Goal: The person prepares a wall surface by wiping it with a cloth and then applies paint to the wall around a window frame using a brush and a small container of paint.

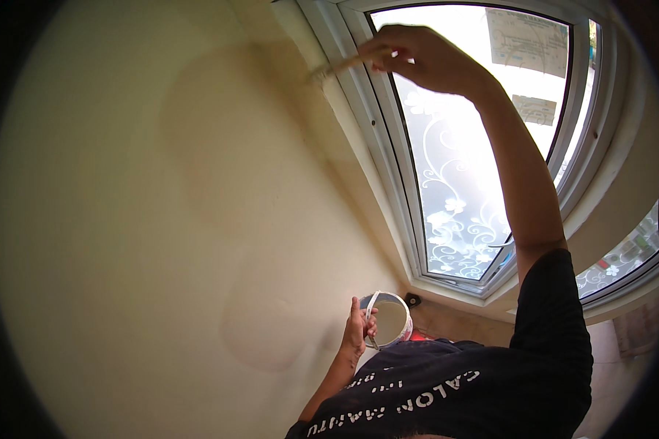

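Raised high over the window, my right hand (436, 62) is closed around the handle of a paintbrush (348, 64). Its bristle end, somewhat blurred, meets the cream strip of wall (329, 91) beside the window frame; whether it presses there I cannot tell. Low down, close to my body, my left hand (355, 331) grips a white paint bucket (407, 322) at its near-left side, by the pale handle. Pale, cream-coloured paint shows inside the bucket. Some of the left fingers are hidden behind the handle and rim.
A broad cream wall (161, 219) with darker, damp-looking patches fills the left. The grey window frame (399, 212) surrounds bright glass with a white floral pattern and papers stuck on it. A small dark object (413, 300) sits by the bucket. Another patterned window (622, 260) lies at right.
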A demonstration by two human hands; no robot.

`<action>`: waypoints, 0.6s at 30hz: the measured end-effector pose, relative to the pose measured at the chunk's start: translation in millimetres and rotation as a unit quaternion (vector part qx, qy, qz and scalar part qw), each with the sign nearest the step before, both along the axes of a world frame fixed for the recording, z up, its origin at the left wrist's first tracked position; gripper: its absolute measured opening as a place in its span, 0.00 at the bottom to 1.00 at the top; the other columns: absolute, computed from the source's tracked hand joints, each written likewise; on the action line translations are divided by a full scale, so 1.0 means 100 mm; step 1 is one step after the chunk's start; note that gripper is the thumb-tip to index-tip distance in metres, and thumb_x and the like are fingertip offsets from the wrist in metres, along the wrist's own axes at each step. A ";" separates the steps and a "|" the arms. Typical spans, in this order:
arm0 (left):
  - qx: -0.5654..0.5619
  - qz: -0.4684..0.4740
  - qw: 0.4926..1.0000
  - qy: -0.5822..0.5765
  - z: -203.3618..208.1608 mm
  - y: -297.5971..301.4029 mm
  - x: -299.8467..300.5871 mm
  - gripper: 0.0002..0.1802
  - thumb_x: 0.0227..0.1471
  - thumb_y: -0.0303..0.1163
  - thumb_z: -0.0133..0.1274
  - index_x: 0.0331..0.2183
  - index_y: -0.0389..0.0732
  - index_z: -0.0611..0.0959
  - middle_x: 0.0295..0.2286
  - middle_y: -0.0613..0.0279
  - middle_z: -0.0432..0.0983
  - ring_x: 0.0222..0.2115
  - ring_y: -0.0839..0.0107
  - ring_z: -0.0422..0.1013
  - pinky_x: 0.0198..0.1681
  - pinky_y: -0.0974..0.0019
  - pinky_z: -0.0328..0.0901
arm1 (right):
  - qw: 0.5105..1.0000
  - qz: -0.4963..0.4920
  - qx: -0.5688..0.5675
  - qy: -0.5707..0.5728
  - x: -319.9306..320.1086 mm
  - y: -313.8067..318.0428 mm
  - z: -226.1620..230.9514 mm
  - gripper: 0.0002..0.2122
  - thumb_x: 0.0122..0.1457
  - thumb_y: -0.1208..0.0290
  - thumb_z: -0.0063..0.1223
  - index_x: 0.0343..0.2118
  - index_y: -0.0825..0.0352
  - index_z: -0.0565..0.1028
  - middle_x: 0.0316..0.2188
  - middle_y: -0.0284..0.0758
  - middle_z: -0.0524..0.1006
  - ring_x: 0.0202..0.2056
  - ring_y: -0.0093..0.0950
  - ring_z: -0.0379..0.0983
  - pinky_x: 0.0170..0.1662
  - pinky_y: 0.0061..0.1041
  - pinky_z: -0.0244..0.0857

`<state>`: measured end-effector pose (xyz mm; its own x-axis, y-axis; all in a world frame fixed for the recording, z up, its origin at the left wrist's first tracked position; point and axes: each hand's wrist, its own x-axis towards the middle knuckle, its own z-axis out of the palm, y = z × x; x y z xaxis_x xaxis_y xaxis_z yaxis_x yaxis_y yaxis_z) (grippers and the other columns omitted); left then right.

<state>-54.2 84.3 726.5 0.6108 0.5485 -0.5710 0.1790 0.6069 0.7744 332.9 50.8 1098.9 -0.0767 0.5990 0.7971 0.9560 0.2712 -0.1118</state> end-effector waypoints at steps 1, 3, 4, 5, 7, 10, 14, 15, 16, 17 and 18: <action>0.003 -0.002 1.000 0.000 -0.01 0.01 -0.01 0.45 0.55 0.72 0.33 0.38 0.33 0.72 0.15 0.69 0.60 0.13 0.77 0.56 0.21 0.72 0.56 | 1.000 0.001 0.000 0.029 -0.03 -0.01 0.07 0.12 0.63 0.68 0.51 0.48 0.64 0.76 0.37 0.34 0.77 0.39 0.27 0.77 0.48 0.27 0.74; 0.004 0.000 1.000 -0.005 0.01 -0.01 -0.01 0.45 0.55 0.72 0.33 0.38 0.33 0.72 0.15 0.69 0.60 0.13 0.77 0.56 0.21 0.72 0.56 | 0.997 -0.004 0.002 0.079 -0.09 -0.09 0.16 0.12 0.64 0.67 0.50 0.48 0.64 0.76 0.39 0.34 0.78 0.42 0.27 0.78 0.51 0.26 0.73; 0.004 0.002 1.000 -0.007 0.02 -0.02 -0.01 0.45 0.55 0.72 0.33 0.38 0.33 0.72 0.15 0.69 0.60 0.13 0.77 0.56 0.21 0.72 0.56 | 0.996 -0.004 0.023 0.083 -0.13 -0.11 0.12 0.12 0.64 0.67 0.50 0.48 0.65 0.76 0.39 0.35 0.78 0.42 0.27 0.78 0.50 0.26 0.73; 0.007 0.003 1.000 -0.008 0.02 -0.02 -0.01 0.45 0.55 0.72 0.34 0.38 0.33 0.72 0.15 0.69 0.60 0.13 0.77 0.56 0.21 0.72 0.56 | 0.995 -0.003 0.045 0.087 -0.16 -0.14 0.08 0.12 0.64 0.67 0.50 0.48 0.65 0.76 0.39 0.35 0.78 0.42 0.27 0.78 0.50 0.26 0.73; 0.011 0.004 1.000 -0.008 0.01 -0.03 -0.02 0.44 0.55 0.72 0.34 0.38 0.34 0.72 0.15 0.69 0.60 0.13 0.77 0.56 0.21 0.72 0.55 | 0.988 0.010 0.116 0.100 -0.16 -0.14 -0.09 0.11 0.64 0.70 0.50 0.47 0.65 0.77 0.38 0.35 0.78 0.38 0.28 0.77 0.45 0.26 0.74; 0.015 0.006 1.000 -0.002 0.07 -0.04 0.04 0.44 0.54 0.72 0.34 0.38 0.34 0.72 0.15 0.69 0.60 0.13 0.77 0.56 0.21 0.72 0.55 | 0.988 0.018 0.125 0.087 -0.18 -0.08 -0.53 0.14 0.63 0.73 0.50 0.51 0.65 0.74 0.42 0.36 0.76 0.42 0.28 0.78 0.47 0.26 0.75; 0.012 0.027 1.000 -0.011 0.14 -0.06 0.07 0.43 0.55 0.71 0.35 0.36 0.33 0.73 0.14 0.70 0.60 0.11 0.79 0.57 0.17 0.75 0.54 | 0.984 0.038 0.071 0.160 -0.33 -0.15 -1.20 0.12 0.62 0.78 0.49 0.48 0.68 0.75 0.38 0.39 0.76 0.37 0.30 0.77 0.41 0.27 0.73; 0.016 0.030 0.999 -0.013 0.13 -0.07 0.05 0.44 0.55 0.71 0.35 0.37 0.33 0.73 0.14 0.70 0.60 0.11 0.79 0.57 0.17 0.75 0.54 | 0.981 0.043 0.050 0.183 -0.35 -0.18 -1.37 0.12 0.62 0.78 0.49 0.48 0.68 0.75 0.38 0.39 0.76 0.38 0.30 0.77 0.42 0.27 0.74; 0.017 0.027 0.999 -0.012 0.12 -0.07 0.04 0.44 0.55 0.71 0.35 0.37 0.33 0.73 0.14 0.70 0.60 0.12 0.78 0.57 0.18 0.74 0.54 | 0.977 0.047 0.030 0.205 -0.36 -0.24 -1.51 0.12 0.62 0.78 0.49 0.49 0.69 0.75 0.39 0.39 0.75 0.39 0.31 0.77 0.43 0.27 0.74; 0.019 0.024 0.999 -0.011 0.11 -0.06 0.02 0.44 0.55 0.72 0.35 0.37 0.34 0.73 0.14 0.70 0.60 0.12 0.78 0.57 0.19 0.73 0.55 | 0.969 0.064 0.022 0.236 -0.38 -0.31 -1.62 0.12 0.62 0.78 0.49 0.49 0.69 0.74 0.41 0.40 0.75 0.40 0.31 0.77 0.45 0.27 0.74; 0.019 0.021 1.000 -0.010 0.10 -0.07 0.01 0.44 0.54 0.72 0.35 0.37 0.35 0.73 0.15 0.69 0.60 0.13 0.77 0.56 0.20 0.72 0.55 | 0.968 0.058 0.008 0.245 -0.40 -0.38 -1.71 0.12 0.62 0.78 0.49 0.49 0.69 0.74 0.41 0.40 0.75 0.41 0.31 0.77 0.45 0.27 0.74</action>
